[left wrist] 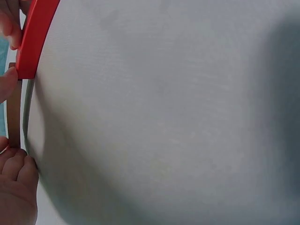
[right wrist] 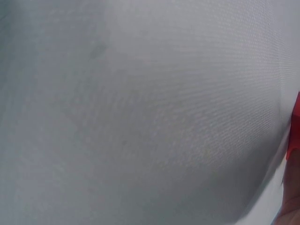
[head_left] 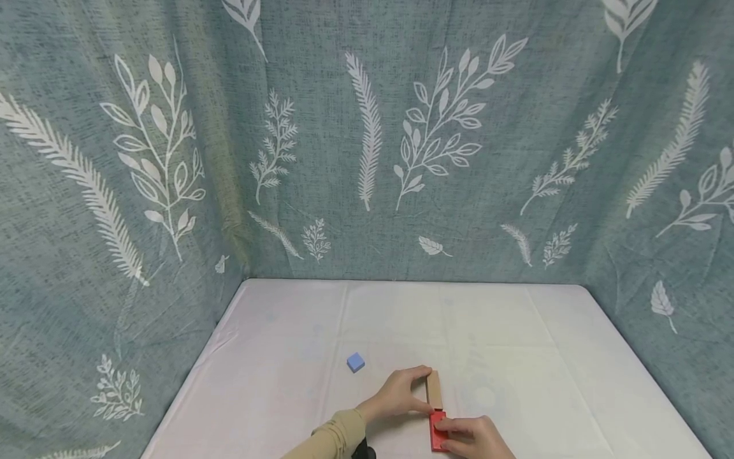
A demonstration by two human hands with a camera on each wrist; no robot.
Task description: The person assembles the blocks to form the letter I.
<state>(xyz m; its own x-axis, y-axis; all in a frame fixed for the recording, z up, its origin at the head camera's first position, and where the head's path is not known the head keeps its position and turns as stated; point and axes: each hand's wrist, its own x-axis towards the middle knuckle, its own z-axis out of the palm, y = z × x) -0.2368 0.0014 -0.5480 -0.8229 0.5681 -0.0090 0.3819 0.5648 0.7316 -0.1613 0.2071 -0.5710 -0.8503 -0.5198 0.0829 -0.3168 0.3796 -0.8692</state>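
Lengthwise on the white tabletop lies a wooden block point(head_left: 434, 390), and end to end with it is a red block point(head_left: 438, 415) on the near side. My left hand point(head_left: 395, 392) spans the wooden block from the left, fingers at its far end and thumb by the junction with the red block. The right hand point(head_left: 476, 435) pinches the red block from the right with thumb and fingers. In the left wrist view the red block point(left wrist: 36, 40) and wooden block point(left wrist: 14, 112) appear at the left edge. Only a sliver of the red block point(right wrist: 294, 133) shows in the right wrist view.
A small blue cube point(head_left: 355, 363) sits left of and beyond the left hand. The white-covered table point(head_left: 516, 344) extends around the blocks. A green leaf-patterned curtain point(head_left: 332, 159) hangs behind it and along both sides. Something black point(head_left: 364, 451) is at the left wrist.
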